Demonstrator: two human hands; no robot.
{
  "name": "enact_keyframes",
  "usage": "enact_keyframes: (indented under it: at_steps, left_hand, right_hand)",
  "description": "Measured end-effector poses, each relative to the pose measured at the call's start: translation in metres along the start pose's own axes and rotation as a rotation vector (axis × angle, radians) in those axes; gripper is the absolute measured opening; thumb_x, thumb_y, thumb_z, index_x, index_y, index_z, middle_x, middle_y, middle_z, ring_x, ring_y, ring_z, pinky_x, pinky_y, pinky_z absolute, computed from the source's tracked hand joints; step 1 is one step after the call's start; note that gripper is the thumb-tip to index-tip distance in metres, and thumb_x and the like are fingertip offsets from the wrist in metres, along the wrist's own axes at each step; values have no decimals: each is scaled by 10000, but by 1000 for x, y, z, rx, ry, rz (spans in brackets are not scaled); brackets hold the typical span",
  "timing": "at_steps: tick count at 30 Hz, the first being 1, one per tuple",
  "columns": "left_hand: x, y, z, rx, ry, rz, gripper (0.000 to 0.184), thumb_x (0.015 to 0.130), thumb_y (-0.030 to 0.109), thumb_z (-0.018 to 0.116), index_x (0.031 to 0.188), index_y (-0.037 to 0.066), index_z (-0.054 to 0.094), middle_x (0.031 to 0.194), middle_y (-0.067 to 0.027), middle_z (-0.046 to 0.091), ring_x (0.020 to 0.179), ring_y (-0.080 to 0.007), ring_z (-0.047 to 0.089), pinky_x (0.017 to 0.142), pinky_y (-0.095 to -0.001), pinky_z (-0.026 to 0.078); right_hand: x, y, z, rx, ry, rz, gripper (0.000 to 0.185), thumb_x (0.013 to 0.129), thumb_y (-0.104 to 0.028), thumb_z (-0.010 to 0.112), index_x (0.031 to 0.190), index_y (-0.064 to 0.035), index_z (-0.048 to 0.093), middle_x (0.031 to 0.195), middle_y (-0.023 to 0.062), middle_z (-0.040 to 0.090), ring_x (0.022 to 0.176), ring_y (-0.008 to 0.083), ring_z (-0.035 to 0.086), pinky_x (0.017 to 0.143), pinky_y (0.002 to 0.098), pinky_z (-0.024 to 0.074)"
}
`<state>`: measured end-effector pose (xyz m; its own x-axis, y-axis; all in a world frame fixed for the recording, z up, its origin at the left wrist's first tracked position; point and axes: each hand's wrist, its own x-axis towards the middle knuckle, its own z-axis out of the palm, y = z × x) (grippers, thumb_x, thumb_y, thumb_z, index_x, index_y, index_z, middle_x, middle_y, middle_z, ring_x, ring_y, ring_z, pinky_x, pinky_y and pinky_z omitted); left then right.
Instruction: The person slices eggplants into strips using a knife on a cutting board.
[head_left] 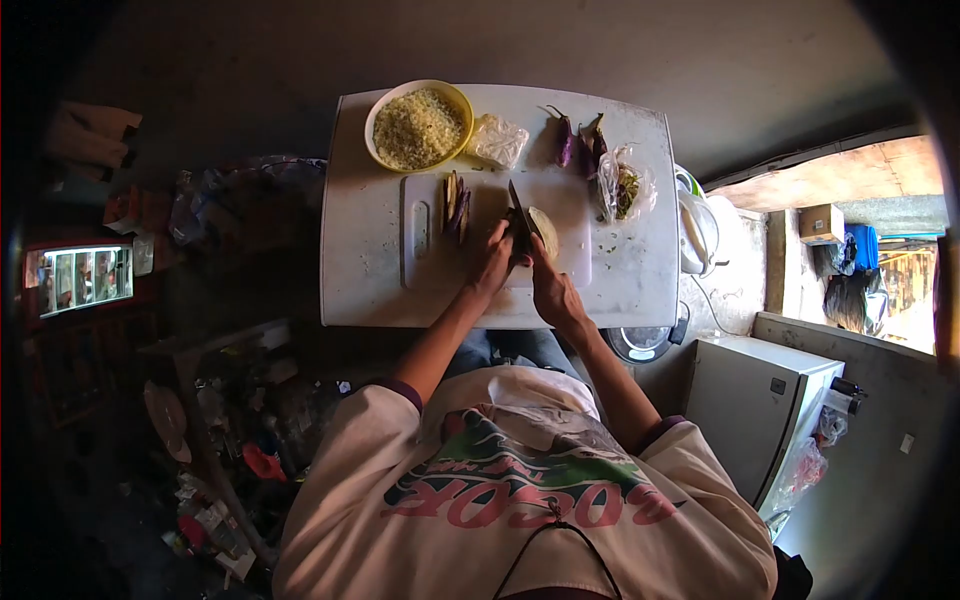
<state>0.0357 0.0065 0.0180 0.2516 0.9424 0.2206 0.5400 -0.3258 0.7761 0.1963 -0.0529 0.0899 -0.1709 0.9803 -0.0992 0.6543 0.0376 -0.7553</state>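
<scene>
Dark, narrow piece of what looks like eggplant (520,240) held up over the cutting board, right of the board's middle; ends hidden by the hands. Left hand (492,262) has its fingers curled in, pinching this piece as far as can be made out; fingertips partly covered. Right hand (553,287) wraps the handle of a long, dark-bladed knife (516,200), tip toward the table's far edge, blade close along the piece; contact between the two cannot be told. Step in hand, by judgement: cutting the piece lengthwise. The next move calls for a firm left pinch, fingertips kept off the blade's line, and a short, controlled push of the knife. Just beside the knife, toward the board's right edge, a pale, rounded item (543,233), partly hidden, kind unclear. Toward the board's left edge, a small bunch of purple-skinned, pale-fleshed strips (456,208). All this on a white, rectangular plastic cutting board (430,262) with a handle slot at its left end, lying near the middle of a white, worn-topped table (640,275). By the table's far left corner, a round yellow bowl (466,108) of pale, grated-looking bits; right of it, a clear-wrapped whitish packet (498,141). Near the far right corner, whole purple eggplants (565,142); below them, toward the right edge, a clear plastic bag (627,188) with greenery inside.
</scene>
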Motion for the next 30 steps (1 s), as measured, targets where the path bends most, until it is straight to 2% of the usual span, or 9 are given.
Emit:
enact_keyframes:
  at_steps: [2, 7, 9, 11, 13, 19, 22, 29, 30]
  left_hand:
    - [-1, -9, 7, 22, -3, 2, 399, 758, 196, 773, 1067, -35, 669, 1201, -202, 608, 1118, -375, 606, 938, -436, 504]
    - [-1, -12, 7, 55, -15, -54, 352, 786, 165, 744, 1072, -28, 669, 1220, -195, 607, 1145, -370, 599, 949, -437, 501]
    - [-2, -13, 8, 112, 46, 14, 290, 793, 113, 721, 1044, -26, 677, 1212, -196, 616, 1121, -368, 617, 924, -436, 517]
    - [-1, -12, 5, 106, 27, -25, 253, 807, 93, 694, 1030, -26, 680, 1210, -195, 621, 1102, -370, 628, 906, -436, 526]
    - [1, -5, -2, 96, 10, -64, 219, 821, 72, 666, 1016, -26, 683, 1209, -193, 625, 1083, -372, 639, 888, -436, 536]
    - [5, 4, -15, 174, 10, 36, 191, 851, 71, 617, 1004, -21, 684, 1188, -165, 635, 1048, -371, 651, 860, -428, 548]
    - [4, -1, -14, 206, 14, 60, 191, 814, 70, 660, 984, -12, 689, 1183, -152, 634, 1059, -362, 645, 865, -426, 547]
    - [4, 3, -12, 188, 7, 50, 161, 819, 35, 626, 961, 2, 694, 1196, -144, 620, 1129, -360, 611, 883, -432, 543]
    - [4, 3, -11, 202, 15, 63, 161, 820, 22, 615, 959, 2, 694, 1195, -144, 618, 1139, -364, 606, 888, -432, 542]
  right_hand:
    - [-3, 7, 3, 53, 41, -65, 586, 1027, -148, 381, 1583, -215, 209, 761, 305, 653, 629, 493, 636, 593, 585, 479]
    - [-34, -2, -6, 41, -48, 49, 609, 1021, -131, 390, 1589, -235, 200, 712, 301, 634, 611, 487, 631, 588, 588, 475]
    - [-38, -8, -9, -16, -77, 107, 615, 1020, -141, 394, 1591, -245, 192, 681, 293, 625, 607, 487, 631, 584, 591, 475]
    - [-37, -10, -10, -60, -94, 146, 619, 1019, -149, 395, 1592, -253, 186, 659, 287, 618, 605, 487, 631, 582, 593, 475]
    - [-35, -9, -11, -116, -105, 186, 623, 1019, -172, 398, 1591, -286, 180, 642, 280, 616, 606, 486, 636, 577, 597, 477]
    - [-33, -17, -6, -198, -113, 274, 628, 1019, -203, 389, 1584, -360, 162, 654, 274, 630, 621, 488, 643, 594, 603, 489]
    - [-31, -10, -1, -203, -48, 200, 613, 1017, -166, 408, 1584, -295, 213, 630, 266, 606, 540, 477, 595, 522, 594, 454]
    - [-32, -5, 4, -219, -46, 187, 626, 1013, -156, 408, 1587, -292, 201, 619, 264, 608, 536, 472, 602, 517, 595, 457]
    - [-30, -5, 6, -222, -56, 206, 620, 1024, -194, 391, 1588, -322, 168, 635, 260, 622, 575, 473, 624, 548, 598, 474]
